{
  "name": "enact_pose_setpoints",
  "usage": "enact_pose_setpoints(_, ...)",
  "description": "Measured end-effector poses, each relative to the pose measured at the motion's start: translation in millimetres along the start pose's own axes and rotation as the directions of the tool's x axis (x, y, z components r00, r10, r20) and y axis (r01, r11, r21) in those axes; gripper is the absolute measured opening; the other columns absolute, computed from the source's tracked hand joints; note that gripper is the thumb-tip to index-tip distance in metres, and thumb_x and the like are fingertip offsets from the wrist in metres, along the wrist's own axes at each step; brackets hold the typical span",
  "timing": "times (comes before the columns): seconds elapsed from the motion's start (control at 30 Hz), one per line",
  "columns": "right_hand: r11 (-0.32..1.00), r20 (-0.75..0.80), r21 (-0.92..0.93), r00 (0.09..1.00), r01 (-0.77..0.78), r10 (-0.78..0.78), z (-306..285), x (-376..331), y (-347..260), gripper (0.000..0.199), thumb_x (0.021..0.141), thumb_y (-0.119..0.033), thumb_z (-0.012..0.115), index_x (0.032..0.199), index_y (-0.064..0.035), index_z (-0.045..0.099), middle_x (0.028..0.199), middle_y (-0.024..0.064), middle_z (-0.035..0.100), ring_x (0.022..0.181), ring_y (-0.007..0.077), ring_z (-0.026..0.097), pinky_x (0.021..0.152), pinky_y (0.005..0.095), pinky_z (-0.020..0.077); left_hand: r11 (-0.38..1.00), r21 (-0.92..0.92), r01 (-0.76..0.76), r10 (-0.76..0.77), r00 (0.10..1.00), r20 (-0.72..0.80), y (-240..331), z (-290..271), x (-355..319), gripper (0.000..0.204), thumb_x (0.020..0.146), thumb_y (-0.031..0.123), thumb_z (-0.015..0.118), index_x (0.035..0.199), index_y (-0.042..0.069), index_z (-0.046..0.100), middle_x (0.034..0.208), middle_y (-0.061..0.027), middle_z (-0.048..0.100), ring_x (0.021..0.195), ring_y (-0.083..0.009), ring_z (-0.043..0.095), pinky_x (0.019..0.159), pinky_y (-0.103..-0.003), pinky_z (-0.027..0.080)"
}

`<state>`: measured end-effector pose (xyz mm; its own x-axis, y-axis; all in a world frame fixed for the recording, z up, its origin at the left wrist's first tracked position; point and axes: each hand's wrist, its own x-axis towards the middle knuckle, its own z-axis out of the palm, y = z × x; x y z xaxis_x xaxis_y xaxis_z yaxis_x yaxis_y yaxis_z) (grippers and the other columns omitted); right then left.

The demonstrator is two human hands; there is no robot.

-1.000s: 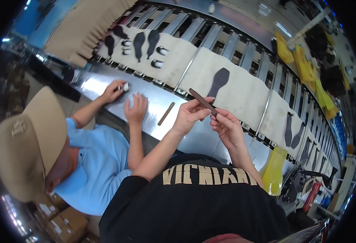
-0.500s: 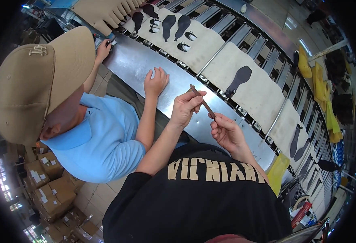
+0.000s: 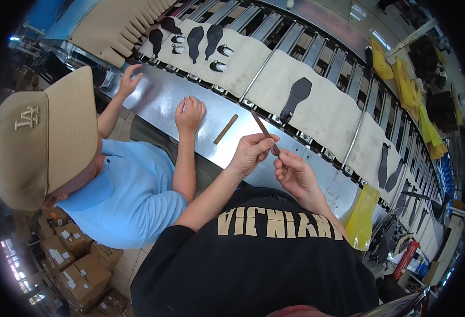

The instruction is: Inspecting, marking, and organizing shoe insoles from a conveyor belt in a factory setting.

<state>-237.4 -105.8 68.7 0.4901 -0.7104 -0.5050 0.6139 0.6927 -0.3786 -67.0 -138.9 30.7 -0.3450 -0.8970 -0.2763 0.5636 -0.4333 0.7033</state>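
My left hand [image 3: 252, 152] and my right hand [image 3: 291, 171] together pinch a thin dark brown strip [image 3: 264, 131] that slants up and to the left above the shiny metal bench [image 3: 158, 98]. A second tan strip [image 3: 225, 129] lies flat on the bench, just left of my left hand. Beyond it, a black sole-shaped piece [image 3: 296, 97] rests on a beige mat on the roller conveyor [image 3: 317, 50].
A person in a tan cap [image 3: 42, 137] and light blue shirt sits at my left, both hands [image 3: 189, 113] on the bench. More black soles [image 3: 203, 39] and small parts lie on the mats farther left. Yellow bags [image 3: 401, 76] hang at right. Cardboard boxes [image 3: 79, 259] are stacked below left.
The view has swung, so the neighbouring person fills more of the left side. My hands still hold the dark strip, now a bit lower and nearer my chest.
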Motion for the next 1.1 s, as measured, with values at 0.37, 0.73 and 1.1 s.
enact_pose_setpoints(0.37, 0.697, -0.503, -0.716, 0.718, -0.035, -0.480, -234, -40, 34, 0.015, 0.088, -0.016, 0.062, 0.096, -0.0042, 0.063, 0.080, 0.0071, 0.066, 0.065, 0.0176, 0.062, 0.060, 0.0293, 0.0510, 0.985, 0.100, 0.141, -0.121, 0.975, -0.187, -43, -69, 39, 0.021, 0.091, 0.023, 0.064, 0.094, 0.002, 0.068, 0.064, 0.0042, 0.052, 0.051, -0.0039, 0.042, 0.046, -0.019, 0.031)
enact_pose_setpoints(0.73, -0.217, 0.054, -0.911, 0.420, -0.350, -0.906, -188, -25, 26, 0.014, 0.077, -0.014, 0.070, 0.087, -0.0055, 0.066, 0.090, 0.0130, 0.061, 0.091, 0.0317, 0.059, 0.080, 0.0414, 0.0469, 0.894, 0.273, 0.355, -0.285, 0.921, -0.264, -81, -113, 43, 0.025, 0.091, 0.028, 0.064, 0.095, 0.004, 0.069, 0.069, -0.0032, 0.062, 0.053, -0.0107, 0.060, 0.047, -0.021, 0.047)
enact_pose_setpoints(1.1, -0.342, 0.009, -0.915, 0.835, -0.216, -0.550, -146, 86, 45, 0.036, 0.089, -0.035, 0.055, 0.072, -0.0057, 0.067, 0.066, 0.0195, 0.063, 0.065, 0.0384, 0.063, 0.060, 0.0463, 0.0493, 0.875, 0.240, 0.420, -0.328, 0.880, -0.344, -80, -112, 49, 0.032, 0.093, 0.033, 0.058, 0.097, 0.002, 0.066, 0.069, -0.0071, 0.063, 0.049, -0.0128, 0.060, 0.044, -0.023, 0.047)
